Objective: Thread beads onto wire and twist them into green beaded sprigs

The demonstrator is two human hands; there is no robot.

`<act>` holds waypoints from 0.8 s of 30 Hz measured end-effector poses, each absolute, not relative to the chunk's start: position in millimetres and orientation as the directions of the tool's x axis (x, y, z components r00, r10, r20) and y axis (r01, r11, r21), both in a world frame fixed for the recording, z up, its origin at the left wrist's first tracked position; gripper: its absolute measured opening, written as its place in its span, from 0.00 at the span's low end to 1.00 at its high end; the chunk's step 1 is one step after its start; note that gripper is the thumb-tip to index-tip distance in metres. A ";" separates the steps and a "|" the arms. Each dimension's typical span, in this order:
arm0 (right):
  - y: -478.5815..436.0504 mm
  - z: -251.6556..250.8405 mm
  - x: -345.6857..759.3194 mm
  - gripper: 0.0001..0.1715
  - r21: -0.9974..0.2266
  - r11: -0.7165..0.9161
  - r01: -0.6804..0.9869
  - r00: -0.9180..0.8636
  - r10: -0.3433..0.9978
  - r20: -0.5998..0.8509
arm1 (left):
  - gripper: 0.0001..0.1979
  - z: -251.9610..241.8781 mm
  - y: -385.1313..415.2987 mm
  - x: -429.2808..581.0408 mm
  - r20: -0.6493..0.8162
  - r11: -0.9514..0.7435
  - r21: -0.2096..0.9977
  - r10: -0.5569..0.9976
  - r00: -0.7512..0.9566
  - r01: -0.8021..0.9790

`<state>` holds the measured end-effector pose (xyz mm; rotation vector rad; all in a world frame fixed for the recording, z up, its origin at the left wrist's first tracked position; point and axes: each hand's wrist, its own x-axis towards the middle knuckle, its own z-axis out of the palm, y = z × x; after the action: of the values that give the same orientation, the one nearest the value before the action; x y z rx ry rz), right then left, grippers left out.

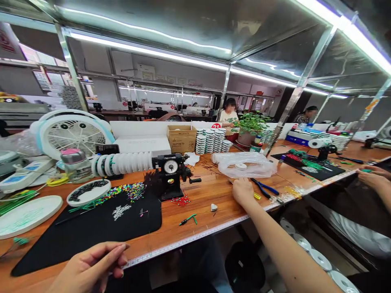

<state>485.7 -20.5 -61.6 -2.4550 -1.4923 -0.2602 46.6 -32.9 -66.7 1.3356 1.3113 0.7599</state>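
Observation:
My left hand (94,264) is over the front edge of the table, thumb and forefinger pressed together. Anything pinched there is too small to make out. Farther right, my right hand (243,192) rests on the wood with its fingers curled, and what they hold is hidden. Beside it lie a clear plastic bag (253,165), blue-handled pliers (265,188) and a small yellow piece (257,196). Between my hands are a green-and-black piece (188,220) and a small white block (214,207). A black winding machine (170,175) carries a row of white spools (128,164).
On the black mat (122,228) are colourful beads (131,191) and white pieces (120,211). Left stand a white plate (27,213), a dish of black pieces (88,192) and a fan (76,132). Stacked spools (210,140) stand behind. A co-worker's hands (374,177) are far right.

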 end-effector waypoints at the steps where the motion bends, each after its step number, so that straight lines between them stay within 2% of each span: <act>1: -22.0 -60.3 477.5 0.18 -0.141 -0.415 0.899 0.438 0.851 0.288 | 0.15 -62.5 -35.7 48.5 -0.259 0.202 0.949 0.938 0.233 0.243; 4: -30.1 -53.3 429.0 0.17 -0.221 -0.281 0.934 0.340 0.889 0.307 | 0.14 -51.9 -43.4 54.9 -0.271 0.228 0.957 0.925 0.266 0.182; 7: -45.2 -45.5 356.8 0.14 -0.381 0.004 0.925 0.123 0.943 0.310 | 0.14 -42.6 -49.3 64.3 -0.253 0.208 0.963 0.919 0.302 0.171; 8: -50.4 -43.5 333.0 0.12 -0.544 0.172 0.821 0.002 0.953 0.304 | 0.14 -39.8 -50.6 67.6 -0.251 0.206 0.964 0.914 0.317 0.170; 10: -57.4 -41.3 293.3 0.12 -0.748 0.318 0.583 -0.180 0.948 0.262 | 0.14 -35.4 -52.4 72.9 -0.245 0.198 0.966 0.906 0.346 0.167; 13: -56.9 -43.2 261.8 0.06 -0.869 0.329 0.369 -0.298 0.928 0.225 | 0.14 -33.9 -53.2 74.7 -0.224 0.185 0.972 0.911 0.346 0.143; 16: -51.2 -47.3 257.7 0.13 -0.915 0.283 0.286 -0.256 0.943 0.212 | 0.13 -37.8 -53.5 71.5 -0.204 0.204 0.978 0.936 0.286 0.029; 21: -51.1 -52.5 263.2 0.13 -0.925 0.256 0.282 -0.202 0.958 0.204 | 0.06 -42.2 -58.3 73.1 -0.195 0.294 0.900 0.932 0.307 -0.323; 24: -52.3 -56.1 263.5 0.16 -0.896 0.278 0.345 -0.192 0.956 0.223 | 0.07 -41.6 -61.4 78.0 -0.204 0.345 0.822 0.921 0.332 -0.454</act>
<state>263.5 -52.3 -56.1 -1.1975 -1.7069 0.9136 78.0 -61.4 -41.6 0.7384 0.7599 1.0133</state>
